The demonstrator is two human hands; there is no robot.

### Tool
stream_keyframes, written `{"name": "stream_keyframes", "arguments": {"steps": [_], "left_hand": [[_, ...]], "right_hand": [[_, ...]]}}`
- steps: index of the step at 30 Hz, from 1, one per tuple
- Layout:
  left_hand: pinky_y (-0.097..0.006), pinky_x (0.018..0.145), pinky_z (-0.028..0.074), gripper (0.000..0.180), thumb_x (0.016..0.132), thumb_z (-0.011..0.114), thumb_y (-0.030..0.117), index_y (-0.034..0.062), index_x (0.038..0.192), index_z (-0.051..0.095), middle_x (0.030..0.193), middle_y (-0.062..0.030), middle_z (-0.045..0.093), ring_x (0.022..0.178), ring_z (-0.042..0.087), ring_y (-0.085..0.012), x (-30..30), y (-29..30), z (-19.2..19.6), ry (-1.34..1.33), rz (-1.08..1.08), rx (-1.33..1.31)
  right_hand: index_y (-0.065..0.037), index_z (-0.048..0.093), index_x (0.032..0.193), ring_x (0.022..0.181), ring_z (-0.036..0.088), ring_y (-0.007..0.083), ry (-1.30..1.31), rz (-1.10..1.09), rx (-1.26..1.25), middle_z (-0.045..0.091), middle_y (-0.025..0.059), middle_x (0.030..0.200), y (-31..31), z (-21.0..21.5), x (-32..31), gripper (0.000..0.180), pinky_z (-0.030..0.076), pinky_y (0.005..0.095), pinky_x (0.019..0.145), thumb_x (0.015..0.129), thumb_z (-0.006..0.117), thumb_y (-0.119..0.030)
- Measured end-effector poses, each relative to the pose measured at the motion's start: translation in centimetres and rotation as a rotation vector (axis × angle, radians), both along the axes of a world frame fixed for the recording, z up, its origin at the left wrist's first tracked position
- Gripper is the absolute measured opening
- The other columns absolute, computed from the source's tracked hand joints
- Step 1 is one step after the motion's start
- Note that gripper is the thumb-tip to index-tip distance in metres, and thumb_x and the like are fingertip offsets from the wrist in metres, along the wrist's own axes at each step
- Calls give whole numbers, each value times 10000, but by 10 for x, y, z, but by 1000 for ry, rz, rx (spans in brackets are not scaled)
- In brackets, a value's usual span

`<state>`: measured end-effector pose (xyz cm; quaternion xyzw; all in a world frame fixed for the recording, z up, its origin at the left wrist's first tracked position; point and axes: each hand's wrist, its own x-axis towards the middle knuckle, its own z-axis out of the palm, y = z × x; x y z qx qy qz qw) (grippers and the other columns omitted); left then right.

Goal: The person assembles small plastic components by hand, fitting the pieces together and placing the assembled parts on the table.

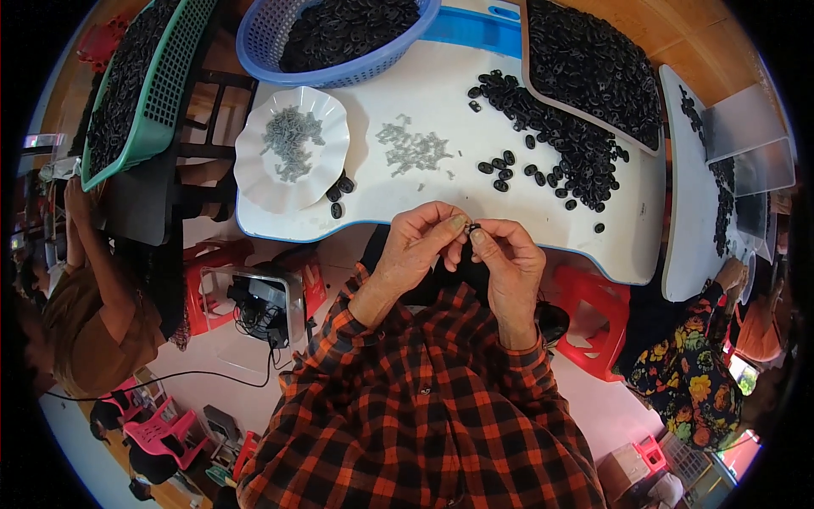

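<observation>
My left hand and my right hand meet just over the near edge of the white table. Between their fingertips is a small black plastic piece, mostly covered by the fingers. The right thumb and fingers pinch it. My left thumb and forefinger are pressed together at its other side; what they hold is too small to name. Beyond my hands lies a loose scatter of tiny clear-grey pieces. More of these fill the middle of a white scalloped dish. Black oval parts are heaped at the right.
A blue basket and a large tray, both full of black parts, stand at the back. A green crate is at the left. Red stools flank me. Other people sit left and right, one at another white table.
</observation>
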<state>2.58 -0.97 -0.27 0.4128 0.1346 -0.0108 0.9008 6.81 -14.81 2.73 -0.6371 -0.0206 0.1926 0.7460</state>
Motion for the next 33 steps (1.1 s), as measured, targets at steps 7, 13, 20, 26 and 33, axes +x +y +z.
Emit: {"name": "stream_keyframes", "arguments": {"steps": [7, 13, 20, 26, 33], "left_hand": [[-199, 470, 466, 206, 946, 533, 146, -48, 986, 586, 786, -44, 595, 566, 547, -75, 0, 0, 1, 5, 4, -51], [-198, 472, 465, 199, 945, 533, 135, -51, 988, 588, 777, -42, 594, 565, 541, -71, -1, 0, 3, 2, 5, -11], [-200, 475, 464, 183, 944, 535, 123, -46, 981, 594, 749, -37, 591, 554, 533, -67, -1, -1, 6, 23, 14, 60], [-197, 479, 462, 188, 949, 530, 130, -44, 975, 595, 741, -33, 590, 555, 531, -60, -1, -2, 9, -12, 17, 119], [-188, 489, 465, 169, 949, 529, 128, -27, 955, 595, 732, -16, 584, 567, 532, -41, -2, -2, 16, -49, 34, 313]], "right_hand": [[20, 626, 948, 666, 556, 51, 37, -26, 18, 654, 34, 817, -1, 2, -1, 119, 456, 183, 599, 856, 648, -52], [19, 631, 946, 660, 561, 55, 33, -29, 9, 659, 41, 807, 0, 5, -1, 119, 460, 186, 594, 855, 649, -56], [17, 637, 936, 644, 550, 47, 44, -40, 3, 653, 30, 785, 1, 4, -1, 123, 454, 178, 587, 841, 668, -54], [14, 639, 931, 635, 546, 44, 30, -38, -15, 649, 28, 781, 0, 5, 0, 111, 453, 175, 584, 842, 663, -46], [15, 632, 932, 645, 532, 30, -82, -99, -94, 632, 9, 762, 5, 10, -5, 108, 433, 163, 575, 835, 662, -23]]}}
